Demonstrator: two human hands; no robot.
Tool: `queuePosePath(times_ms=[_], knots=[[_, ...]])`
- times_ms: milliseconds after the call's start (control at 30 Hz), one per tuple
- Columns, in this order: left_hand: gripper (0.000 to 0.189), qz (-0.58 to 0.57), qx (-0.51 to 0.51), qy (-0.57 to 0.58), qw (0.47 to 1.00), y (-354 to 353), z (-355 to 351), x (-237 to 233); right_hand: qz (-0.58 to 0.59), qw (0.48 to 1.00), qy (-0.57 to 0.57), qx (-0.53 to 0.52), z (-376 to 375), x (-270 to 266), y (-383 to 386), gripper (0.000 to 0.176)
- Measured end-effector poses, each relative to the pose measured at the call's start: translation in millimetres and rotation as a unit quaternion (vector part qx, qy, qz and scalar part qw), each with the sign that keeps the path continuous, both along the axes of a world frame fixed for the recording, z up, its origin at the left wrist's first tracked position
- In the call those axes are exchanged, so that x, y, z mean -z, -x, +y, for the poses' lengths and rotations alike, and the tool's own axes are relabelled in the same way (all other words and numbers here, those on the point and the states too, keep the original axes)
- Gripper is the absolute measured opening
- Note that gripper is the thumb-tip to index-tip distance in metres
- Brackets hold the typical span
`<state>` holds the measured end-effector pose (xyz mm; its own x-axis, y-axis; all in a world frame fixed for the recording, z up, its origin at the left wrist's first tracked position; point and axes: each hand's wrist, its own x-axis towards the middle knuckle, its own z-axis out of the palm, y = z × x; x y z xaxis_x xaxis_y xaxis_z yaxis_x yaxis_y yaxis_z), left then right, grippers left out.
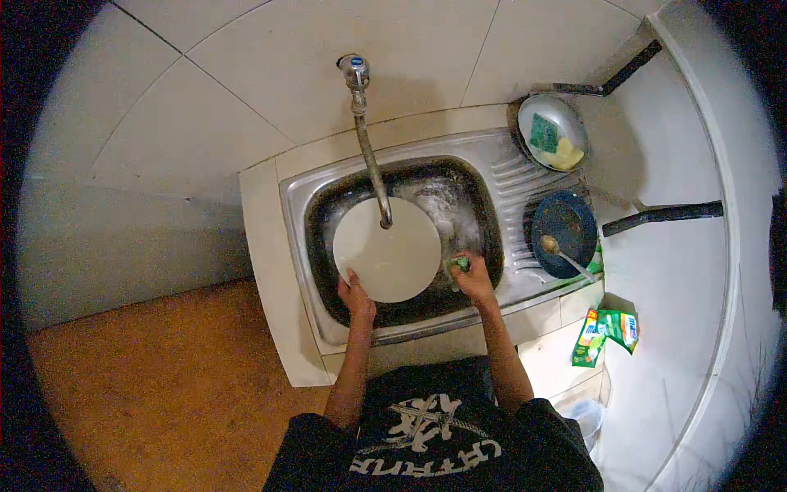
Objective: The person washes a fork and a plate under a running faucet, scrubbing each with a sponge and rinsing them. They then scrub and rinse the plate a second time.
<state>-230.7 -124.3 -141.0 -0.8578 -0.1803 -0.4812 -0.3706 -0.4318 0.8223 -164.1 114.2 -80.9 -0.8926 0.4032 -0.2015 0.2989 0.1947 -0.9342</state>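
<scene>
The left hand (358,302) clamps its fingers on the near-left rim of a white, evenly round plate (385,262), face up beneath the curved metal faucet (373,168), while the right hand (476,283) closes its fingers on a small green object (461,264) over open room between plate and right wall of the rectangular steel sink basin (463,201).

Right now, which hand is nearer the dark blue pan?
Right. The right hand, holding something green, is on the pan's side of the sink; the left hand is farther across, at the plate's edge.
</scene>
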Motion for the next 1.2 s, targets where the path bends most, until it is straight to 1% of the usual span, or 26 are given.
queuePosePath(times_ms=[67, 167, 233, 267, 333, 367, 433, 467, 533, 567, 633, 667, 700, 733, 767, 833, 867, 933, 967, 1000, 1033, 1067, 1100, 1133, 1167, 1200], knots=[[0.036, 0.051, -0.001, 0.037, 0.998, 1.2, -1.8, -0.6, -0.009, 1.0, -0.007, 0.011, 0.7, -2.4, 1.1, 0.013], [0.035, 0.031, -0.022, 0.057, 0.998, 7.6, 3.5, -29.8, 0.023, 0.999, 0.003, -0.023, 4.8, 19.5, -0.3, 0.023], [0.034, 0.052, -0.017, 0.078, 0.995, 13.0, 9.3, -65.8, -0.013, 0.987, -0.114, -0.112, 6.3, 25.0, 1.7, 0.036], [0.033, 0.072, -0.011, 0.097, 0.993, 15.0, 10.6, -74.5, -0.011, 0.987, -0.114, -0.112, 4.1, 24.1, 3.6, 0.036], [0.033, 0.093, -0.002, 0.113, 0.989, 17.6, 4.0, -71.2, 0.031, 0.958, -0.244, -0.145, -5.1, 23.9, 7.9, 0.05], [0.032, 0.112, 0.007, 0.129, 0.985, 18.4, 1.4, -70.2, 0.032, 0.959, -0.244, -0.145, -11.1, 6.4, 12.3, 0.05], [0.031, 0.1, 0.012, 0.157, 0.982, 18.7, 6.2, -85.5, -0.029, 0.946, -0.205, -0.248, -24.4, -43.7, 24.0, 0.066], [0.031, 0.086, 0.017, 0.186, 0.979, 19.0, 7.1, -91.3, -0.028, 0.947, -0.204, -0.248, -31.1, -38.9, 26.3, 0.066], [0.032, 0.083, 0.017, 0.178, 0.98, 17.5, 3.1, -77.9, -0.131, 0.883, -0.307, -0.329, -43.4, -25.1, 28.2, 0.077], [0.032, 0.08, 0.018, 0.168, 0.982, 16.8, 2.6, -74.2, -0.131, 0.883, -0.307, -0.329, -50.5, -28.0, 32.6, 0.077], [0.033, 0.068, 0.023, 0.185, 0.98, 14.1, 0.3, -66.7, -0.221, 0.822, -0.34, -0.399, -62.2, -34.0, 40.5, 0.08], [0.034, 0.056, 0.028, 0.203, 0.977, 13.2, 0.4, -63.9, -0.222, 0.821, -0.34, -0.4, -65.0, -15.0, 37.1, 0.08], [0.034, 0.054, 0.028, 0.203, 0.977, 11.8, 0.7, -59.9, -0.161, 0.834, -0.372, -0.375, -70.3, 20.3, 29.2, 0.079], [0.034, 0.062, 0.014, 0.159, 0.985, 10.4, 1.8, -55.2, -0.099, 0.842, -0.401, -0.348, -72.8, 41.2, 24.0, 0.078], [0.034, 0.069, 0.0, 0.115, 0.991, 9.1, 3.2, -53.5, -0.1, 0.841, -0.401, -0.35, -73.1, 43.2, 24.1, 0.078], [0.035, 0.045, -0.012, 0.148, 0.988, 8.7, 5.4, -49.7, -0.048, 0.846, -0.424, -0.32, -75.2, 48.4, 28.1, 0.076], [0.035, 0.023, -0.023, 0.18, 0.983, 9.5, 6.4, -47.8, -0.05, 0.845, -0.423, -0.322, -76.6, 43.4, 31.1, 0.076], [0.036, 0.035, -0.013, 0.148, 0.988, 12.9, 2.0, -30.0, -0.139, 0.768, -0.519, -0.348, -77.2, 32.9, 36.0, 0.074], [0.037, 0.05, -0.003, 0.115, 0.992, 16.7, 4.5, -32.6, -0.142, 0.767, -0.519, -0.349, -74.8, 31.6, 39.8, 0.074], [0.037, 0.049, -0.002, 0.114, 0.992, 18.4, 8.0, -35.5, -0.132, 0.802, -0.474, -0.339, -71.9, 30.6, 44.8, 0.074], [0.039, 0.018, 0.001, 0.173, 0.985, 19.4, 11.5, -39.0, -0.121, 0.835, -0.427, -0.326, -70.1, 29.5, 48.7, 0.074], [0.04, -0.014, 0.005, 0.232, 0.973, 20.5, 14.9, -44.9, -0.122, 0.834, -0.427, -0.327, -70.2, 29.4, 50.4, 0.074], [0.04, -0.015, 0.006, 0.231, 0.973, 20.6, 13.7, -36.1, -0.143, 0.818, -0.449, -0.329, -70.4, 29.3, 51.8, 0.073], [0.04, -0.001, -0.005, 0.185, 0.983, 21.8, 11.1, -21.2, -0.163, 0.801, -0.472, -0.332, -69.3, 29.3, 53.7, 0.073], [0.04, 0.013, -0.015, 0.139, 0.99, 23.8, 12.6, -19.7, -0.164, 0.8, -0.472, -0.332, -67.0, 33.9, 55.2, 0.073], [0.04, 0.011, -0.015, 0.138, 0.99, 23.1, 13.0, -18.9, -0.134, 0.81, -0.474, -0.318, -64.7, 38.9, 56.7, 0.076]])
